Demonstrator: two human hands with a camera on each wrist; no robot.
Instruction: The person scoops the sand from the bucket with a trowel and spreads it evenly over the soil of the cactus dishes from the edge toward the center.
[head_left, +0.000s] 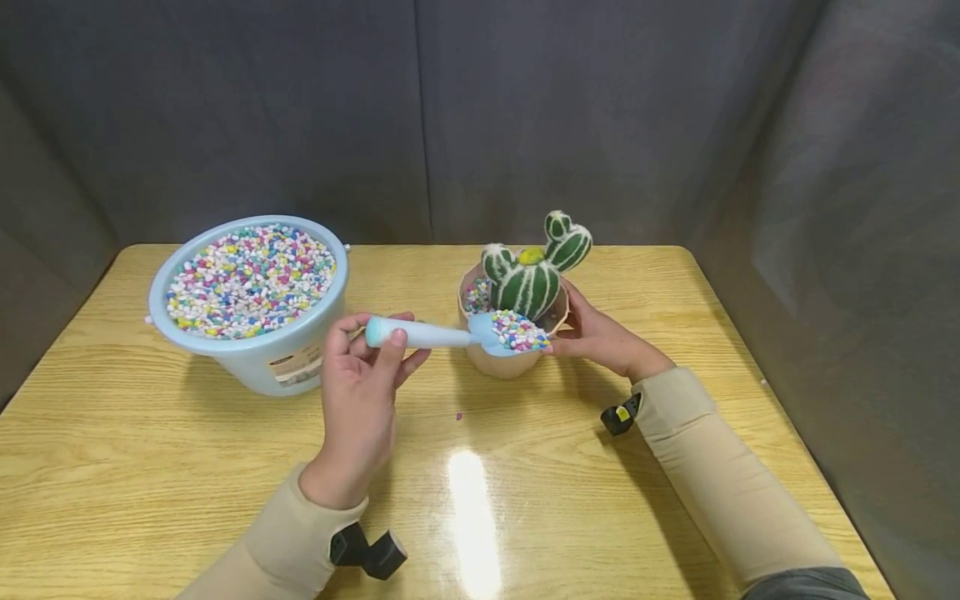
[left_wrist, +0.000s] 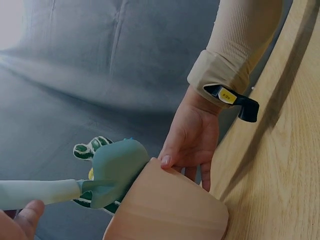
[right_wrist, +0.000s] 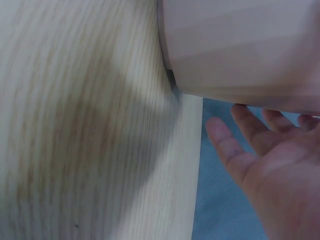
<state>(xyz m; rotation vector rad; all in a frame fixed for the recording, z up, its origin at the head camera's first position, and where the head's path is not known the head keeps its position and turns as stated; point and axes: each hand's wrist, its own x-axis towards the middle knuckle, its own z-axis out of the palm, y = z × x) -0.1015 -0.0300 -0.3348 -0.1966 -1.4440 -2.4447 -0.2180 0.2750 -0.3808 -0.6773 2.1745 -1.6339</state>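
My left hand (head_left: 363,387) grips a light blue trowel (head_left: 427,335) by its handle, with the thumb on top. Small multicoloured pebbles (head_left: 517,332) lie heaped on the blade, which is held over the near rim of a pale beige plant pot (head_left: 501,363). A green-and-white striped cactus (head_left: 528,289) stands in the pot, with more pebbles (head_left: 476,297) beside it on the left. My right hand (head_left: 600,335) holds the pot's right side, its thumb at the rim in the left wrist view and its fingers (right_wrist: 255,130) along the wall in the right wrist view.
At the left of the wooden table (head_left: 225,492) stands a light blue bucket (head_left: 255,367) full of coloured pebbles. One stray pink pebble (head_left: 459,416) lies on the tabletop in front of the pot. Dark grey fabric (head_left: 300,108) hangs behind and at the sides.
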